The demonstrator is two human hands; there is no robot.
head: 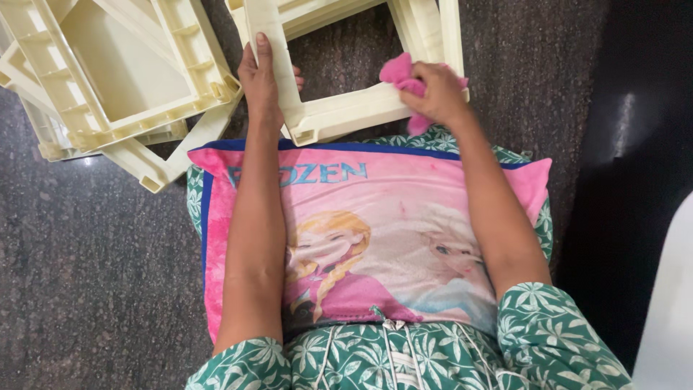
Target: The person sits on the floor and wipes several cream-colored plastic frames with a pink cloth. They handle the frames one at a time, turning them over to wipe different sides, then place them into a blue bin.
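1. Head view: cream frame lies on the floor at 12 o'clock, its near bar running 9 to 3.
2. Right hand, fingers clamped on a pink cloth, presses that bar; left hand lies flat, fingers together, on the side bar.
3. Stacked frames sit at 10 o'clock; a pillow covers the lap.

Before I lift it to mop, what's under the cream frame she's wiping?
Through the opening of the cream frame only dark speckled floor shows. What lies beneath its rails, and under the left hand and the right hand with the pink cloth, is covered.
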